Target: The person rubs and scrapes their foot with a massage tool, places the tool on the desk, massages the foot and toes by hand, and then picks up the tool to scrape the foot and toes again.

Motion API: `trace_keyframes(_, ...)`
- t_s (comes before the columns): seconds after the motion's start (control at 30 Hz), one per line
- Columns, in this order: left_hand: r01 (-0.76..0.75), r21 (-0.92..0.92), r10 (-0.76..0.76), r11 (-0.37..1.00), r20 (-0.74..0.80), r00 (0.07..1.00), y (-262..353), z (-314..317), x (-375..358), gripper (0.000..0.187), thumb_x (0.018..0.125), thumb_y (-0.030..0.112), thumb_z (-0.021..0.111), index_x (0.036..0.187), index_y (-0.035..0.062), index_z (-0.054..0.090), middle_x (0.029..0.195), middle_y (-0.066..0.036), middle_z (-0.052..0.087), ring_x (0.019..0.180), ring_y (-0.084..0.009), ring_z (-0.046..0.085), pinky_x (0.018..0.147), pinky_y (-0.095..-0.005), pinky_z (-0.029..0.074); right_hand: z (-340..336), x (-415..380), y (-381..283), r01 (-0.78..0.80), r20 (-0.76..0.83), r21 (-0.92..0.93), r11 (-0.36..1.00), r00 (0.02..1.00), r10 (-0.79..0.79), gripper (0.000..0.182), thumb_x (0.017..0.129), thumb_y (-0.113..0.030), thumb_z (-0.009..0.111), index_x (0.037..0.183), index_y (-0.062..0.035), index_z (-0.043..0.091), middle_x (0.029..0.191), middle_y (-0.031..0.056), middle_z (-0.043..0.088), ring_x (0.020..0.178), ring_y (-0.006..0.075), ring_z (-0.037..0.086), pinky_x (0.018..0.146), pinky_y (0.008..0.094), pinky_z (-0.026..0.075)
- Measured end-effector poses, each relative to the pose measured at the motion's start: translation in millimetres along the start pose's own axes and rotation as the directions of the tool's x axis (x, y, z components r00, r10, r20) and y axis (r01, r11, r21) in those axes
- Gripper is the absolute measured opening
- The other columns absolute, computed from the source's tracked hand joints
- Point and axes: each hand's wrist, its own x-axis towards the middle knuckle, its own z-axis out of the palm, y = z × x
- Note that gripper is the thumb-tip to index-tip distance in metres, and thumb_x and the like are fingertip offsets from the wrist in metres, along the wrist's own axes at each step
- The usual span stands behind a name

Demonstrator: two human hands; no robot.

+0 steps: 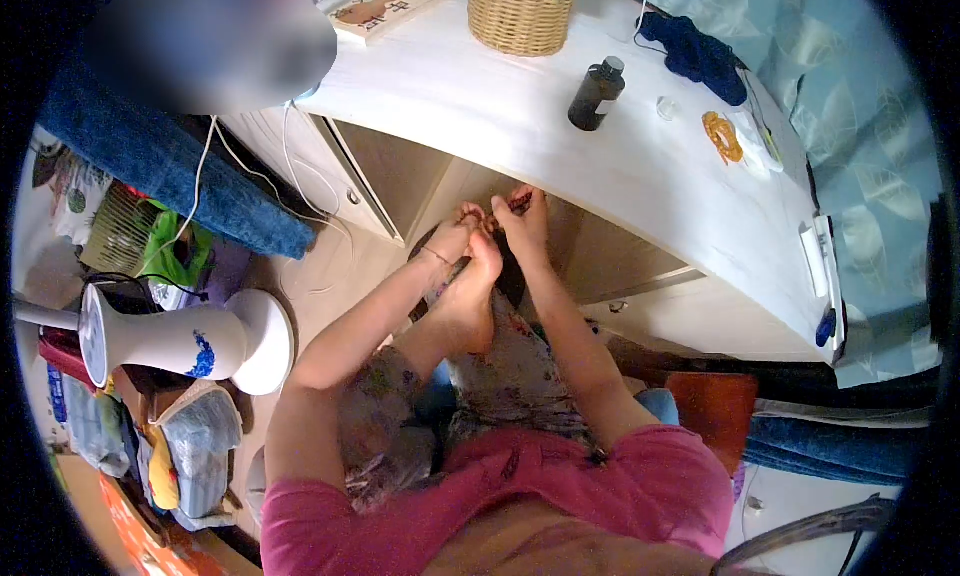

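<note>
My bare foot (484,268) is raised across my lap, below the desk's front edge. My left hand (457,238) is closed around the toe end of the foot, with a thin bracelet at its wrist. Just to the right of the toes is my right hand (527,222), its fingers bent and pinched together. Something small, dark and reddish shows at those fingertips, too small to name. Patterned trousers (510,376) cover my legs.
On the white desk (430,101) stand a dark bottle (597,94) and a wicker basket (521,16). A dark blue cloth (692,56) and an orange-yellow coil (722,137) lie to the right. White cables (290,161) hang at left, above a white round-based stand (180,341).
</note>
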Motion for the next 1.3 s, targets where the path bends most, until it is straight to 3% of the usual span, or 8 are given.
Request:
trace_keyframes(0.07, -0.048, 0.031, 0.048, 0.998, -0.030, 0.998, 4.3, 2.5, 0.1, 0.013, 0.086, 0.011, 0.034, 0.087, 0.0078, 0.046, 0.073, -0.002, 0.050, 0.057, -0.0086, 0.044, 0.046, -0.0198, 0.037, 10.9, -0.5, -1.4, 0.090, -0.187, 0.006, 0.996, 0.979, -0.087, 0.026, 0.068, -0.005, 0.060, 0.073, -0.0064, 0.035, 0.065, 0.0010, 0.039, 0.054, 0.0081, 0.039, 0.047, 0.0219, 0.036)
trace_keyframes(0.23, -0.037, 0.069, 0.037, 0.997, -0.003, 0.999, 14.8, 4.0, -14.2, 0.012, 0.086, 0.011, 0.033, 0.087, 0.0073, 0.044, 0.074, -0.003, 0.051, 0.061, -0.0089, 0.047, 0.048, -0.0194, 0.038, -5.6, 0.3, -0.9, 0.093, 0.154, -0.038, 0.995, 0.984, -0.086, 0.028, 0.068, -0.007, 0.062, 0.072, -0.0052, 0.034, 0.063, 0.0007, 0.037, 0.056, 0.0095, 0.038, 0.050, 0.0248, 0.037)
trace_keyframes(0.37, -0.083, 0.040, 0.082, 0.996, 0.020, 0.996, 9.8, 1.7, -7.2, 0.012, 0.086, 0.010, 0.033, 0.088, 0.0071, 0.044, 0.074, -0.003, 0.051, 0.063, -0.0089, 0.048, 0.049, -0.0190, 0.038, 8.7, -5.9, -29.0, -0.007, -0.161, 0.096, 0.995, 0.987, 0.022, 0.030, 0.062, -0.014, 0.064, 0.073, -0.0067, 0.038, 0.069, 0.0031, 0.039, 0.065, 0.0145, 0.039, 0.061, 0.0263, 0.036)
trace_keyframes(0.5, -0.035, 0.033, 0.034, 0.999, 0.022, 0.999, 15.5, -0.9, -20.0, 0.012, 0.086, 0.009, 0.032, 0.088, 0.0072, 0.044, 0.074, -0.003, 0.049, 0.062, -0.0082, 0.046, 0.050, -0.0186, 0.037, -7.9, -3.3, 3.4, -0.139, 0.209, -0.050, 0.989, 0.967, 0.147, 0.031, 0.062, -0.016, 0.065, 0.076, -0.0052, 0.040, 0.069, 0.0038, 0.041, 0.067, 0.0166, 0.041, 0.063, 0.0279, 0.037)
trace_keyframes(0.63, -0.033, 0.030, 0.033, 0.999, 0.017, 0.999, 20.6, 5.5, -18.9, 0.013, 0.085, 0.008, 0.032, 0.088, 0.0081, 0.044, 0.075, -0.002, 0.048, 0.062, -0.0074, 0.044, 0.050, -0.0182, 0.036, 2.9, -0.2, -23.7, -0.093, -0.059, 0.040, 0.995, 0.994, 0.095, 0.035, 0.061, -0.022, 0.068, 0.077, -0.0051, 0.041, 0.072, 0.0059, 0.043, 0.070, 0.0188, 0.042, 0.066, 0.0300, 0.037)
trace_keyframes(1.0, -0.017, -0.054, 0.018, 0.998, 0.007, 1.000, 23.2, 15.0, -26.8, 0.013, 0.086, 0.010, 0.033, 0.093, 0.0060, 0.043, 0.079, -0.003, 0.051, 0.065, -0.0083, 0.048, 0.054, -0.0180, 0.041, 3.0, -5.6, -4.3, -0.092, -0.100, 0.076, 0.993, 0.990, 0.099, 0.038, 0.060, -0.025, 0.070, 0.074, -0.0038, 0.042, 0.065, 0.0057, 0.045, 0.059, 0.0168, 0.042, 0.055, 0.0301, 0.038)
trace_keyframes(1.17, -0.001, 0.061, -0.004, 0.998, 0.083, 0.997, 15.0, -4.4, -21.6, 0.012, 0.087, 0.013, 0.033, 0.091, 0.0104, 0.044, 0.074, 0.001, 0.047, 0.059, -0.0041, 0.043, 0.047, -0.0165, 0.035, -14.0, -2.6, -15.8, -0.153, 0.220, -0.021, 0.988, 0.963, 0.154, 0.037, 0.059, -0.022, 0.070, 0.074, -0.0049, 0.041, 0.064, 0.0037, 0.043, 0.059, 0.0154, 0.041, 0.055, 0.0276, 0.038)
trace_keyframes(1.3, -0.058, 0.014, 0.058, 0.998, -0.002, 0.998, 20.2, 2.7, -26.0, 0.010, 0.085, 0.016, 0.037, 0.089, 0.0141, 0.046, 0.073, 0.004, 0.046, 0.058, -0.0028, 0.041, 0.042, -0.0165, 0.030, 8.2, -4.5, -5.4, -0.158, 0.016, 0.189, 0.969, 0.987, 0.158, 0.036, 0.059, -0.019, 0.069, 0.074, -0.0047, 0.040, 0.062, 0.0023, 0.043, 0.058, 0.0154, 0.043, 0.053, 0.0278, 0.039)
